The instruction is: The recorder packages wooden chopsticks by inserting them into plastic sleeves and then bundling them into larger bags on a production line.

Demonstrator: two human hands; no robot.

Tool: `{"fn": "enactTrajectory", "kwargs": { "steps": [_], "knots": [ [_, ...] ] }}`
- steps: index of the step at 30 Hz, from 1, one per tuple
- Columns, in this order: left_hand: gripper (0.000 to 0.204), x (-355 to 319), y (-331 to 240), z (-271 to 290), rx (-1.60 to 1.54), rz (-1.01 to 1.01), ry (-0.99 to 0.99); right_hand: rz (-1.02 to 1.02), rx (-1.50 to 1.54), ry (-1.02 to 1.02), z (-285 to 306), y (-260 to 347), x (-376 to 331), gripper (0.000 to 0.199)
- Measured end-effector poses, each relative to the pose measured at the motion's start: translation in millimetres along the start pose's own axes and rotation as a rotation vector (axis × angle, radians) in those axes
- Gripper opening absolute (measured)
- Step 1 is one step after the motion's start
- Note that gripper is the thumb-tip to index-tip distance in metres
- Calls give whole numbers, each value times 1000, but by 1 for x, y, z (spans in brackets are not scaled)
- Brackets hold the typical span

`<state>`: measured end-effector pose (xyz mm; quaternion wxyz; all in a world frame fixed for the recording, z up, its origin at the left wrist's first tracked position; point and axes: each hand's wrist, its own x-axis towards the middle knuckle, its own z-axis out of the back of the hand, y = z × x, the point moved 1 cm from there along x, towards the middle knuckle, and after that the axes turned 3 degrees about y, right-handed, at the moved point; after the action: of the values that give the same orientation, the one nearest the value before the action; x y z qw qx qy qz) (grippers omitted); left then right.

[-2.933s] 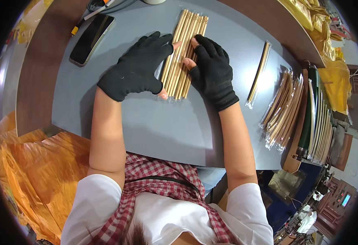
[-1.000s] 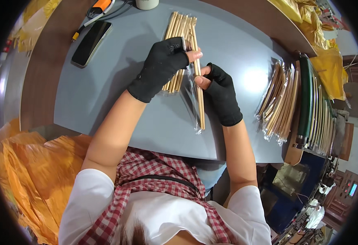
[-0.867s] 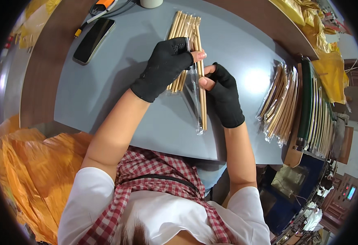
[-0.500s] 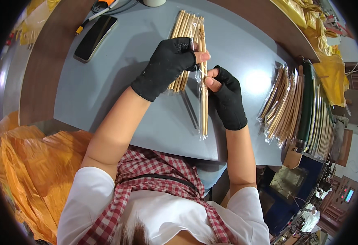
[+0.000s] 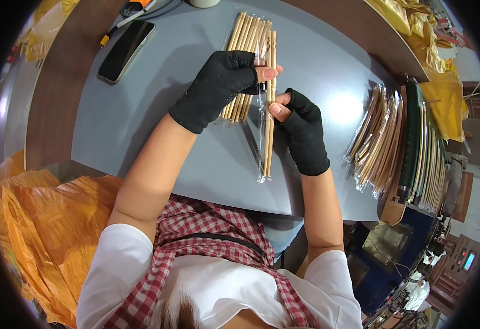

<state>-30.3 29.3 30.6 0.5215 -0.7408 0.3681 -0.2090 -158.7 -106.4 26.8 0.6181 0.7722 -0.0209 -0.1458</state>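
Note:
A pair of pale wooden chopsticks (image 5: 269, 134) in a clear plastic sleeve is held upright in view, above the grey table. My left hand (image 5: 218, 85), in a black fingerless glove, is closed with thumb and fingers pinching the upper part of the pair. Lower down, my right hand (image 5: 304, 129), gloved the same way, pinches the sticks between thumb and forefinger. Behind my left hand lies a row of several wrapped chopsticks (image 5: 245, 35) on the table, its middle hidden by that hand.
A large pile of wrapped chopsticks (image 5: 380, 142) lies at the table's right edge, beside a dark green roller (image 5: 412, 140). A black phone (image 5: 126, 52) and a cable (image 5: 136, 17) sit at the far left. Orange plastic sheeting (image 5: 59, 219) hangs by my left side.
The held pair has shifted slightly left, with its top end lower and its bottom end a little higher. Both hands have moved slightly left and still pinch it.

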Motion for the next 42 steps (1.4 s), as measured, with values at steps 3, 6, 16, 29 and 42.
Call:
{"fn": "enactTrajectory", "kwargs": {
  "steps": [3, 6, 16, 29, 42],
  "knots": [
    [27, 3, 1, 5, 118, -20, -17, -10, -4, -8, -3, 1, 0, 14],
    [26, 7, 2, 11, 166, -105, -88, -27, -87, 0, -2, 2, 0, 14],
    [21, 19, 15, 32, 681, -499, -444, -16, -243, -280, 17, -3, 8, 12],
    [49, 13, 26, 17, 1579, -577, -145, 299, -876, -448, 14, -19, 33, 18],
    [51, 20, 43, 26, 1407, -573, -194, 656, -1389, -304, -5, -25, 48, 23]
  ]
}}
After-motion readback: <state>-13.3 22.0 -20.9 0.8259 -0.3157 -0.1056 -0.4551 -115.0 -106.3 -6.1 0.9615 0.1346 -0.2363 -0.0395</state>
